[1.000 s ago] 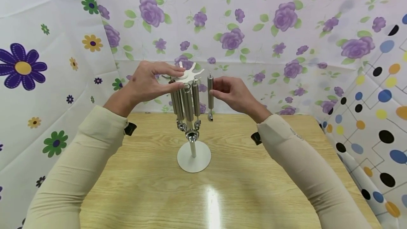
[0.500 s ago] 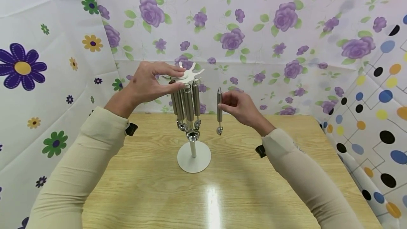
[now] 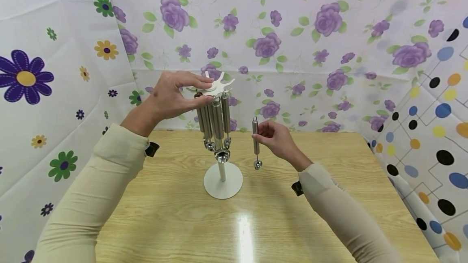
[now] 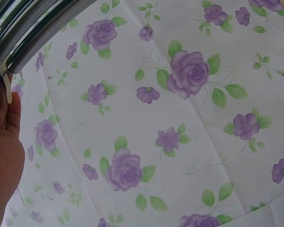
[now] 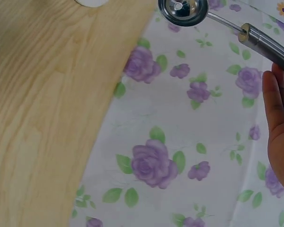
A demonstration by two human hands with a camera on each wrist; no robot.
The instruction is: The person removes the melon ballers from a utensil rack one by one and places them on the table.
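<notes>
A white utensil stand has a round base point(image 3: 223, 190), a thin post and a top with several hooked arms point(image 3: 218, 86). Several steel-handled utensils point(image 3: 217, 121) with shiny round heads hang from it. My left hand point(image 3: 173, 92) holds the stand's top, index finger above and thumb lower in front. Right of the stand, my right hand point(image 3: 276, 139) pinches the handle of a melon baller point(image 3: 255, 139), upright with its bowl downward, above the table. Its bowl point(image 5: 184, 12) shows in the right wrist view. In the left wrist view, hanging handles point(image 4: 42, 33) pass above my fingers.
The wooden table point(image 3: 164, 214) reaches back to a wall sheet point(image 3: 285, 3) with purple roses. Patterned sheets stand at the left and right sides. Light glares off the table's front.
My right hand has carried the melon baller from beside the stand's top to the right and downward. My left hand has kept its place on the stand.
</notes>
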